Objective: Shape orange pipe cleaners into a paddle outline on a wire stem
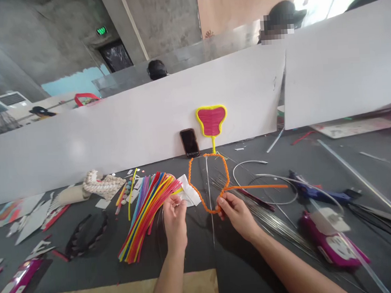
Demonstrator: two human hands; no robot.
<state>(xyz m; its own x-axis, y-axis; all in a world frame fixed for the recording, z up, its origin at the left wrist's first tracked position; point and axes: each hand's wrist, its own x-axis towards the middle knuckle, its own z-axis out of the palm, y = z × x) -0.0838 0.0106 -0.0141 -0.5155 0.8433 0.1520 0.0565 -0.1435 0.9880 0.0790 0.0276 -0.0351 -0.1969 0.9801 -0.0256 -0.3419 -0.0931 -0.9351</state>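
My right hand (235, 211) pinches an orange pipe-cleaner loop (198, 195) at its lower end, where the fuzzy wire crosses itself and a tail runs off to the right. The loop is bent into a fan-like outline and lies on the dark table (202, 252). My left hand (174, 218) is closed beside a bundle of coloured pipe cleaners (146, 216), fingers pinched on something thin that I cannot make out. A finished pink fan with yellow edge (211, 121) leans on the white board behind.
A black phone (189, 142) leans against the white partition (131, 124). Thin metal wires (269, 217), a blue glue gun (317, 194) and a purple packet (330, 240) lie to the right. Paper scraps, a white braided piece (101, 184) and a black band (86, 235) lie left. Other people's heads show beyond the partition.
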